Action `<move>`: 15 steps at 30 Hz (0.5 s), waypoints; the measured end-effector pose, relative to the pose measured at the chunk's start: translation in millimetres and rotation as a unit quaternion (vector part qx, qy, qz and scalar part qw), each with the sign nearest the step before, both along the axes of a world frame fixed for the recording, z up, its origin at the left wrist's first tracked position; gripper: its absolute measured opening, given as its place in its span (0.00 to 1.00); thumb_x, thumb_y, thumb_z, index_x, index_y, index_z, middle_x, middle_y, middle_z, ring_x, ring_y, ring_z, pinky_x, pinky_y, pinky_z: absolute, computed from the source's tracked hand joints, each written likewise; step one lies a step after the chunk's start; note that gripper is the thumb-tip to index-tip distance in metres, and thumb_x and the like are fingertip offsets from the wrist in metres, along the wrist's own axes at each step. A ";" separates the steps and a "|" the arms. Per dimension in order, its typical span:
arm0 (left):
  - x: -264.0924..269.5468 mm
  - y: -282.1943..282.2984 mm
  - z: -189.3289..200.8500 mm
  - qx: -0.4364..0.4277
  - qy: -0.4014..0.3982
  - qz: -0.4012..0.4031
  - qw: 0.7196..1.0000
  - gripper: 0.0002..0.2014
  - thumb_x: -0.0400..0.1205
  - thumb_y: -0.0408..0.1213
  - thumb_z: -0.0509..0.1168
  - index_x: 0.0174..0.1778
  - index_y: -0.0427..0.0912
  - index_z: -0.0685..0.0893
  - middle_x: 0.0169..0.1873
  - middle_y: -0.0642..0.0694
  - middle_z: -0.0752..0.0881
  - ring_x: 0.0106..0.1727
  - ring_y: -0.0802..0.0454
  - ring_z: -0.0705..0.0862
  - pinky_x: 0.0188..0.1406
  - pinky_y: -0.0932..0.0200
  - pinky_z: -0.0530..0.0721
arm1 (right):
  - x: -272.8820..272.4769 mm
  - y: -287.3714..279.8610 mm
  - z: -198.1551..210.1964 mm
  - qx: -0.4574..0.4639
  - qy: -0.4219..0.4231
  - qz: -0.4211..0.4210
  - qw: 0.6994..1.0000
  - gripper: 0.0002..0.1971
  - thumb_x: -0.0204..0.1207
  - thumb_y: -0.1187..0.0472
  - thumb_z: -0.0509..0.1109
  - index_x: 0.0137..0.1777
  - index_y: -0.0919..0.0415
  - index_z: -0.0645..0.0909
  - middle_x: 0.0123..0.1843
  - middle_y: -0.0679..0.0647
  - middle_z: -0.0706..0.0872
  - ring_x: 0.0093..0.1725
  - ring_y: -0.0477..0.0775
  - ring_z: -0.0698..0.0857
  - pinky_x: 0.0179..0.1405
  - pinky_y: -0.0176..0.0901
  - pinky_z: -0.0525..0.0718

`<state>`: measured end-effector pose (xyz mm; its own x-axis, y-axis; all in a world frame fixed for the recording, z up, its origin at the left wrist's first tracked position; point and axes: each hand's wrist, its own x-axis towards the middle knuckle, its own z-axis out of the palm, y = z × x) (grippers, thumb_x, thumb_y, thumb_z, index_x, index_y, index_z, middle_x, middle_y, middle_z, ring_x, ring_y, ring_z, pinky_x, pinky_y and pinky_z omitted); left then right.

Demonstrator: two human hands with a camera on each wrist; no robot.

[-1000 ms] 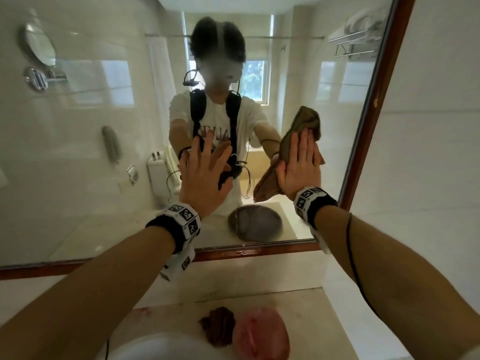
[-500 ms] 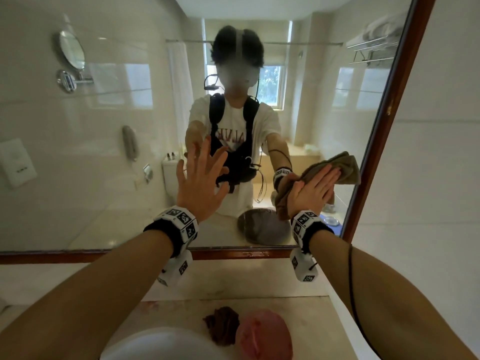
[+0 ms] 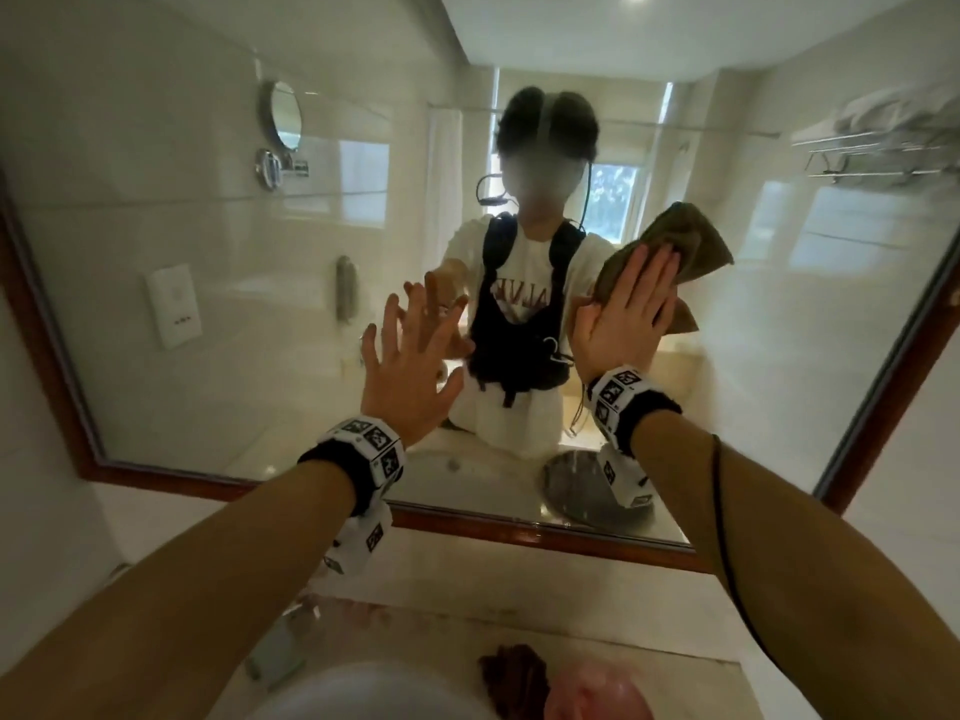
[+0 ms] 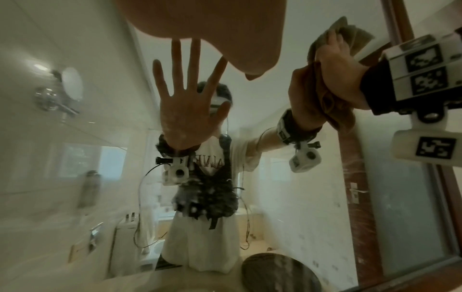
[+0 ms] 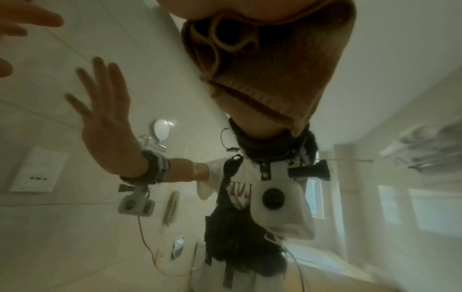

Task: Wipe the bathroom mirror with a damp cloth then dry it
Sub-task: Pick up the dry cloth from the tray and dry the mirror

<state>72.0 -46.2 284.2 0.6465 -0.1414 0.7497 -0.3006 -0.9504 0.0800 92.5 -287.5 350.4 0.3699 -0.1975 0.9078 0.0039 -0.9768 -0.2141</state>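
- Right hand (image 3: 626, 317): pressed flat on the brown cloth (image 3: 691, 241), fingers straight and close together, not curled round it.
- Cloth: squashed between that palm and the mirror (image 3: 218, 262), over on the right part of the glass, near the wooden frame (image 3: 878, 402).
- Folded in layers, with one corner poking up past the fingertips and a bit hanging below the palm.
- Left hand (image 3: 410, 366): fingers spread wide, nothing held, up against the glass to the left of the cloth.
- Fingertips seemed to meet their own reflection, so probably touching.
- Farther out, down on the counter: a dark rag (image 3: 514, 678) beside a pink cloth (image 3: 597, 693), both blurry, just beside the white sink (image 3: 374, 693).
- Could not tell from here whether the brown cloth was wet or dry.
- To wipe well: best to keep the palm flat and push evenly, go in long rows that overlap, and reach right up to the frame and corners.
- Bare left hand could leave prints, so that patch would need a wipe too.
- Head view only: the counter, the spare cloths and the bottom edge of the frame.
- Left wrist view only: white specks and splashes low on the glass (image 4: 205, 199), plus the right hand (image 4: 335, 65) from the side, cloth (image 4: 335, 110) bunched under it.
- Right wrist view only: the cloth's (image 5: 262, 65) thick rolled folds up close, against the glass.
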 end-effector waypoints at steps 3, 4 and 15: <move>4.7 37.5 -1.7 -0.012 0.002 0.018 1.000 0.39 0.83 0.56 0.59 0.87 0.58 0.47 0.87 0.41 0.40 0.87 0.38 0.41 0.81 0.28 0.51 | 7.4 41.8 7.3 -0.057 0.007 0.021 0.998 0.38 0.76 0.53 0.58 0.83 0.68 0.52 0.84 0.69 0.55 0.84 0.67 0.53 0.82 0.57 0.46; 6.8 50.1 -3.8 -0.010 -0.001 0.029 1.000 0.39 0.83 0.56 0.60 0.87 0.57 0.48 0.87 0.41 0.41 0.87 0.38 0.41 0.81 0.28 0.52 | 9.7 55.9 7.8 -0.075 0.010 0.029 0.997 0.37 0.77 0.53 0.57 0.83 0.67 0.52 0.84 0.69 0.55 0.84 0.67 0.53 0.82 0.58 0.46; 34.4 161.3 -26.3 -0.019 -0.029 0.064 0.997 0.37 0.83 0.61 0.56 0.87 0.52 0.56 0.86 0.35 0.49 0.86 0.32 0.50 0.77 0.27 0.60 | 32.3 183.6 -22.4 -0.239 0.059 0.064 0.967 0.35 0.79 0.49 0.55 0.83 0.65 0.54 0.83 0.69 0.59 0.82 0.65 0.58 0.80 0.54 0.42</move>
